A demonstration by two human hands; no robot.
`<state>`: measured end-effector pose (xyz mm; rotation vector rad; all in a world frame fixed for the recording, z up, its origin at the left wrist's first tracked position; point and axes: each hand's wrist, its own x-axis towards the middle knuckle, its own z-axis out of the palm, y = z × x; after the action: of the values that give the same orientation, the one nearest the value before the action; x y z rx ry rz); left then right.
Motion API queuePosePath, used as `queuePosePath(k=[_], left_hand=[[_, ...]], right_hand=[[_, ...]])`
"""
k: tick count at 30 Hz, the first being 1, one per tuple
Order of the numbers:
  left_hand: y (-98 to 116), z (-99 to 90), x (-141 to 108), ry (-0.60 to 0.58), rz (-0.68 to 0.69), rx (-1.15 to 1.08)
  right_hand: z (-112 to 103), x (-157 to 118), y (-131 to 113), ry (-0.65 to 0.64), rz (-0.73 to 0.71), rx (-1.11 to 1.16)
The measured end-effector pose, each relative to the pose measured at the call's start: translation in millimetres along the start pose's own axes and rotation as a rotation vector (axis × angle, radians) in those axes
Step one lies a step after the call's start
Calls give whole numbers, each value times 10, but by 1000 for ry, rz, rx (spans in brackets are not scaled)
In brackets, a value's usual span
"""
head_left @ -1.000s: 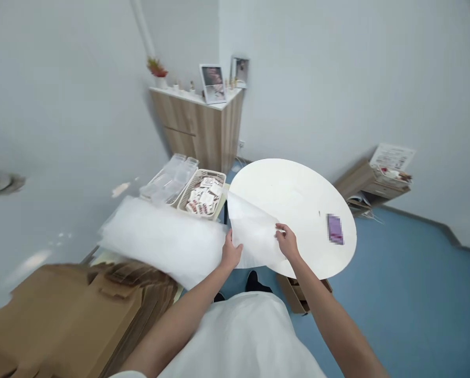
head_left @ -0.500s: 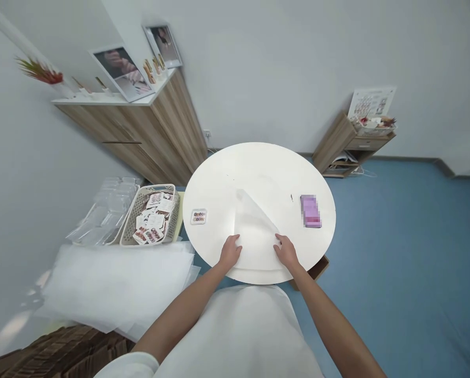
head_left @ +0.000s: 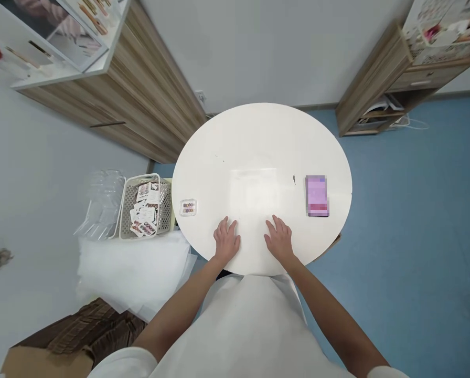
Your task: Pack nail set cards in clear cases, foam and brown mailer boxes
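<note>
My left hand (head_left: pixel 226 239) rests palm down near the front of the white oval table (head_left: pixel 258 136), its fingers spread. To its right, my right hand (head_left: pixel 279 239) lies in the same way, fingers apart, with a gap between the two. Neither hand holds anything. Ahead of them the tabletop shows a faint paler rectangle (head_left: pixel 253 189); I cannot tell whether it is the thin white sheet lying flat or a reflection. On the left of the table sits a small clear case (head_left: pixel 188 207) with coloured round pieces. A purple blurred-out object (head_left: pixel 317 196) lies on the right.
A white basket (head_left: pixel 164 207) of printed cards stands left of the table, beside stacked clear plastic trays (head_left: pixel 103 205). Below it lies a pile of translucent white sheets (head_left: pixel 128 268). A small dark piece (head_left: pixel 294 179) is on the table. Wooden cabinets (head_left: pixel 156 79) stand behind.
Both hands have let go of the thin white sheet, which was folded up at an angle between them, and now lie flat with fingers spread. The view has tilted further down.
</note>
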<state>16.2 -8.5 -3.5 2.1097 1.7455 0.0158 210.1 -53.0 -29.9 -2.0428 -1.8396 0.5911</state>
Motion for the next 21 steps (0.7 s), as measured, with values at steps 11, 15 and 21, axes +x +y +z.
queuePosePath(k=[11, 15, 21], left_hand=[[68, -30, -38, -189, 54, -15], [41, -16, -55, -185, 58, -40], [-57, -54, -78, -215, 112, -53]], right_hand=[[10, 24, 80, -79, -27, -10], [27, 12, 71, -74, -33, -44], [14, -18, 138, -34, -54, -38]])
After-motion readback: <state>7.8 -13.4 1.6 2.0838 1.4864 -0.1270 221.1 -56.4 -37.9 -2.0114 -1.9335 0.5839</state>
